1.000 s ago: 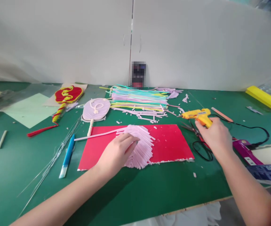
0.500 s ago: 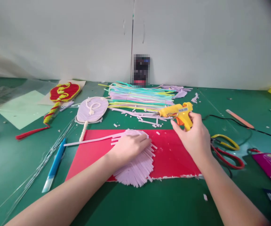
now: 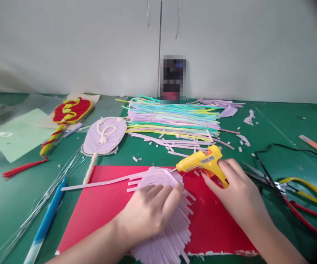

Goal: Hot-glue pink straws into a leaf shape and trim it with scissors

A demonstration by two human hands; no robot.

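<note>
A yellow hot glue gun point(image 3: 198, 161) is gripped by my right hand point(image 3: 239, 189), its nozzle pointing left at the upper edge of a lilac panel point(image 3: 172, 234). That panel is made of chenille stems laid side by side, with uneven ends. My left hand point(image 3: 150, 211) rests on it with curled fingers, the thumb and forefinger closed by the bent end of a lilac chenille stem point(image 3: 100, 182). The stem's long free part stretches left, over a red sheet point(image 3: 219, 223) under the panel. My left hand covers part of the panel.
Behind lie bundled coloured chenille stems point(image 3: 172, 117) and scraps. A lilac fan point(image 3: 106, 137) and red-yellow fan point(image 3: 73, 112) are at left, near thin wires point(image 3: 44, 198) and a blue pen-like tool point(image 3: 48, 220). Scissors point(image 3: 281, 187) and a black cord point(image 3: 265, 165) lie right.
The glue gun has come down and left, its nozzle now at the panel's upper edge. My left hand's fingers have shifted lower on the panel. The view has moved closer.
</note>
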